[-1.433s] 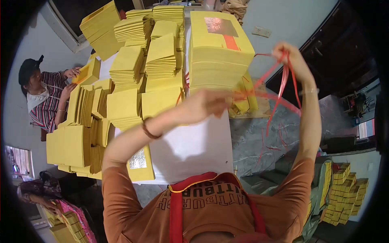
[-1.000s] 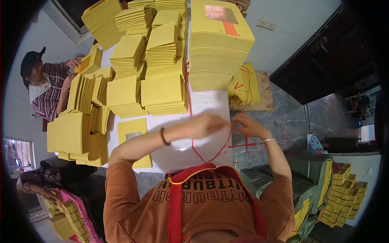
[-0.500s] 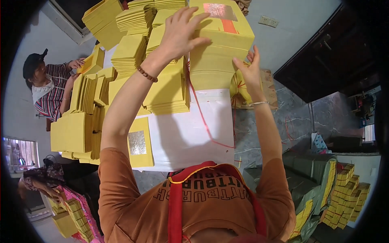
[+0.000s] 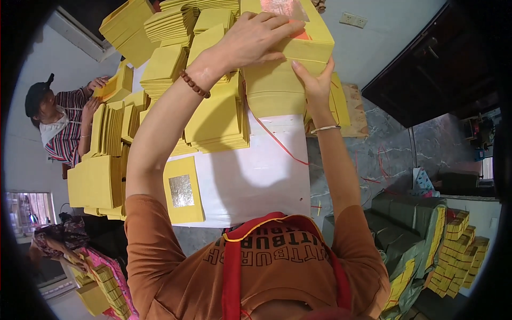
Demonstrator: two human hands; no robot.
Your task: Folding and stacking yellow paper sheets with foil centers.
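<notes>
A tall stack of yellow paper sheets or packets (image 4: 277, 80) stands at the far end of the white table (image 4: 272, 176). Its top bears a silver foil patch and a red-orange stripe. My left hand (image 4: 258, 40) lies on the top near the front edge, fingers stretched out. Against the front right corner rests my right hand (image 4: 316, 85), its thumb on the front face and its fingers apart along the side. A thin red string (image 4: 274, 138) runs from the stack's lower left to the table's right edge. A yellow piece with a silver square (image 4: 181, 191) lies nearer me.
More yellow stacks (image 4: 216, 120) crowd the table's left side. Someone in a striped top (image 4: 69, 112) handles a yellow piece at the left; another person (image 4: 58, 240) bends over bundles at lower left. Wrapped bundles (image 4: 410, 224) stand at lower right, and a dark door (image 4: 416, 64) beyond.
My left hand has come down and to the right, onto the stack's top. My right hand has moved left, closer in against its corner. The red string has shifted along the table edge.
</notes>
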